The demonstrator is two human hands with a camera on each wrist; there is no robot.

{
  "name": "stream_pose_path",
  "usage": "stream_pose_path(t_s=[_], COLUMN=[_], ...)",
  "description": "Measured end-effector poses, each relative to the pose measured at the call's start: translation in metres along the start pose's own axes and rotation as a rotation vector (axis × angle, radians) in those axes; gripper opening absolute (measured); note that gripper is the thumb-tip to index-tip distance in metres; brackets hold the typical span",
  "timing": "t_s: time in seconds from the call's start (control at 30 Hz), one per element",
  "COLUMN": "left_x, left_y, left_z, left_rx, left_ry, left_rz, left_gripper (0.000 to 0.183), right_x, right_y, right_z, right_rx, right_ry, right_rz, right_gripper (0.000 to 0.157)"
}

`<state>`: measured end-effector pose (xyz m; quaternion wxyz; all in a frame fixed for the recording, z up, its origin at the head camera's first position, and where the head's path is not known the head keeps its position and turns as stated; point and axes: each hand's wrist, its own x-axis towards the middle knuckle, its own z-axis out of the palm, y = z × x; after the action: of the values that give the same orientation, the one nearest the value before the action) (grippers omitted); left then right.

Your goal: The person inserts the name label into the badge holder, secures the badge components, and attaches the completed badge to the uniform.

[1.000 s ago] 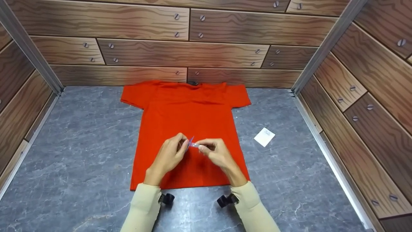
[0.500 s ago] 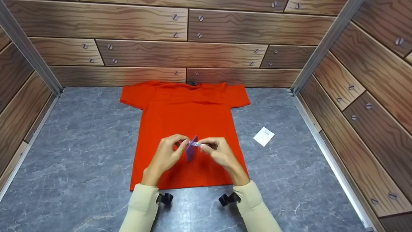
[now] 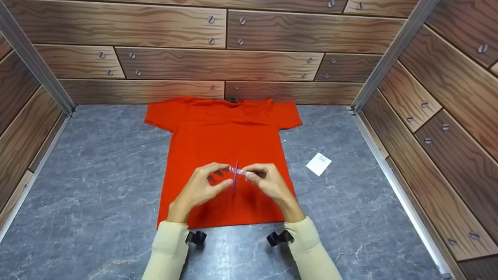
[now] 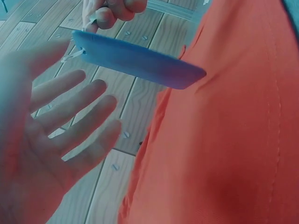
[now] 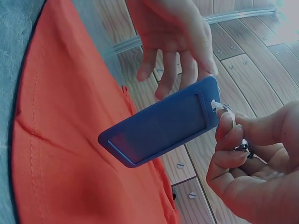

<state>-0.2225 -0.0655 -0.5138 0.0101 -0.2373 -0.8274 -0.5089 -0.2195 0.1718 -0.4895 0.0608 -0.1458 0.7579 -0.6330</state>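
A blue-purple badge holder (image 5: 159, 128) with a framed window hangs edge-on over the red T-shirt (image 3: 225, 142). Its clear strap (image 3: 238, 171) runs through the slot at its top. My right hand (image 3: 270, 186) pinches the strap between thumb and fingers, and a small metal clip (image 5: 243, 148) shows among those fingers in the right wrist view. My left hand (image 3: 202, 184) is beside the holder with fingers spread and mostly straight. One of its fingertips is right at the strap's free end, while the left wrist view shows the other fingers (image 4: 88, 121) apart from the holder.
The T-shirt lies flat on a grey marbled surface (image 3: 105, 163), collar toward the back wall. To its right lies a small white square card (image 3: 319, 164). Wood-plank-patterned walls (image 3: 171, 62) with metal corner posts (image 3: 393, 58) stand behind and on both sides.
The badge holder has come out from between my left fingers and turned edge-on. My left hand has loosened and spread its fingers. The right hand keeps its pinch on the strap.
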Motion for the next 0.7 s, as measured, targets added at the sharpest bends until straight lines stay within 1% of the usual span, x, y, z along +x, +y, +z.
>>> stream_pose_path(t_s=[0.13, 0.23, 0.3, 0.53, 0.7], left_x=[0.000, 0.000, 0.001, 0.001, 0.002], left_y=[-0.002, -0.003, -0.004, -0.005, -0.007], left_z=[0.003, 0.005, 0.007, 0.015, 0.019], left_rx=[-0.007, -0.019, -0.018, 0.020, 0.028], left_ry=[-0.057, -0.078, -0.087, -0.113, -0.104], left_rz=[-0.014, -0.013, -0.013, -0.032, -0.027], left_gripper=[0.066, 0.078, 0.083, 0.090, 0.087], right_x=[0.000, -0.001, -0.002, -0.002, -0.003], right_y=[-0.001, -0.002, -0.003, -0.005, -0.006], right_z=[-0.001, 0.000, 0.000, -0.001, -0.002], right_rx=[0.002, -0.003, -0.009, -0.012, -0.020], right_ry=[-0.012, -0.018, -0.023, -0.057, -0.062], right_rz=[0.010, 0.014, 0.010, 0.001, -0.005], right_gripper=[0.015, 0.015, 0.015, 0.017, 0.017])
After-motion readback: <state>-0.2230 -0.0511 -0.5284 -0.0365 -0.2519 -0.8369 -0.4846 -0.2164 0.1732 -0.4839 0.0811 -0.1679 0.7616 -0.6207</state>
